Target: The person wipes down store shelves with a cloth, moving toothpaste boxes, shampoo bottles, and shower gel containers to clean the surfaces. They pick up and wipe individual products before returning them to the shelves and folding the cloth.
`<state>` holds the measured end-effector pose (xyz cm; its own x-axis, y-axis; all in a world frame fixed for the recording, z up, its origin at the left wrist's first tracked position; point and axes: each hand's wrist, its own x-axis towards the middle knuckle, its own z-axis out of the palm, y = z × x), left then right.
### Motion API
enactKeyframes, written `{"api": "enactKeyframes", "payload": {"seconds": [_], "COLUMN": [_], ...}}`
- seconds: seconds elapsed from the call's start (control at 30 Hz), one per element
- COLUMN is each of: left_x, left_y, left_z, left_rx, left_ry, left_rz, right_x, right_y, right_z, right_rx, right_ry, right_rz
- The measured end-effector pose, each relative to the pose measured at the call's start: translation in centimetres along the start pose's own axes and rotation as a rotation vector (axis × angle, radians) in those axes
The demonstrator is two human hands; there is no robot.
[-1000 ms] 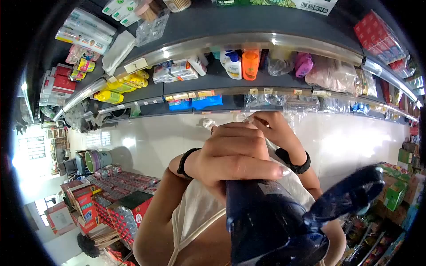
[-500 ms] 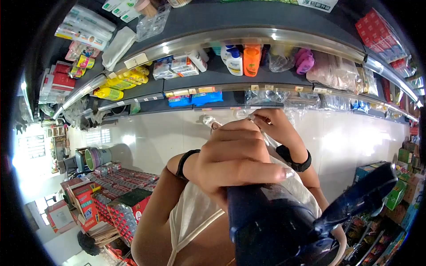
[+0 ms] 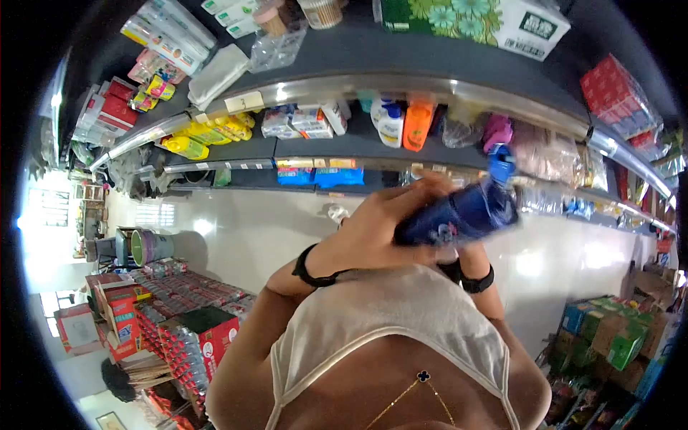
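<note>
My left hand [image 3: 369, 226], with a black band at the wrist, is closed around a dark blue bottle [image 3: 459, 216]. The bottle lies tilted across the view, its base toward the hand. At its far right end a brighter blue flip-top lid [image 3: 501, 163] stands up from the body; motion blurs it. Just below and behind the bottle is my right hand [image 3: 469, 253], above a black wristband. The bottle covers most of it, so its fingers do not show.
Ahead runs a shelf [image 3: 301, 152] with yellow bottles [image 3: 208, 135], boxes, a white pump-style bottle [image 3: 390, 126] and an orange bottle [image 3: 416, 127]. Red-wrapped packs [image 3: 186, 301] and a green bucket [image 3: 150, 247] stand at left. Cartons [image 3: 609, 326] are stacked at lower right.
My left hand has carried the bottle from close to the camera up and away toward the shelf. My right hand, whose fingers showed before, has dropped behind the bottle.
</note>
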<state>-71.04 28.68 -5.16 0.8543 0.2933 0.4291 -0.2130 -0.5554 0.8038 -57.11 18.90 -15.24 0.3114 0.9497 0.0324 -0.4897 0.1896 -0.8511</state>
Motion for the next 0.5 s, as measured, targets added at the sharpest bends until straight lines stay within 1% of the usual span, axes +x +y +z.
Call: {"api": "enactKeyframes", "payload": {"seconds": [0.03,0.07,0.1,0.17,0.23,0.27,0.3,0.37,0.4,0.43,0.5], "left_x": [-0.4,-0.7,-1.1,-2.0,-2.8,-3.2,-3.2,-3.2,-3.1,-3.1,-3.3], "left_y": [-1.5,-3.1,-4.6,-6.5,-7.4,-7.8,-7.7,-7.1,-6.9,-6.9,-6.9], "left_z": [1.0,1.3,1.6,2.5,3.1,3.3,3.2,2.9,2.8,2.9,2.8], "left_rx": [-0.048,-0.043,-0.04,-0.077,-0.076,-0.121,-0.151,-0.217,-0.209,-0.2,-0.171], "left_ry": [0.033,-0.047,-0.135,-0.071,-0.057,-0.057,-0.056,-0.039,-0.041,-0.048,-0.047], "left_rz": [-0.178,-0.329,-0.486,-0.438,-0.399,-0.431,-0.438,-0.463,-0.468,-0.469,-0.48], "right_x": [0.9,1.3,1.6,2.1,1.9,1.9,1.6,1.6,1.2,1.3,1.1], "right_y": [-0.1,-1.8,-1.1,-2.5,-2.8,-2.2,-3.4,-2.4,-2.4,-2.1,-2.6], "right_z": [-1.1,-0.5,-2.0,-2.0,-1.2,-2.1,-1.0,-1.3,-1.2,-0.6,-0.2], "right_rx": [-0.192,0.193,0.093,0.054,-0.064,-0.024,0.005,-0.13,-0.087,-0.027,-0.017], "right_ry": [0.075,0.034,0.24,0.091,0.142,0.029,0.013,0.057,0.029,0.061,-0.01], "right_rz": [-0.055,-0.067,-0.109,-0.142,-0.154,-0.204,-0.174,-0.219,-0.201,-0.268,-0.243]}}
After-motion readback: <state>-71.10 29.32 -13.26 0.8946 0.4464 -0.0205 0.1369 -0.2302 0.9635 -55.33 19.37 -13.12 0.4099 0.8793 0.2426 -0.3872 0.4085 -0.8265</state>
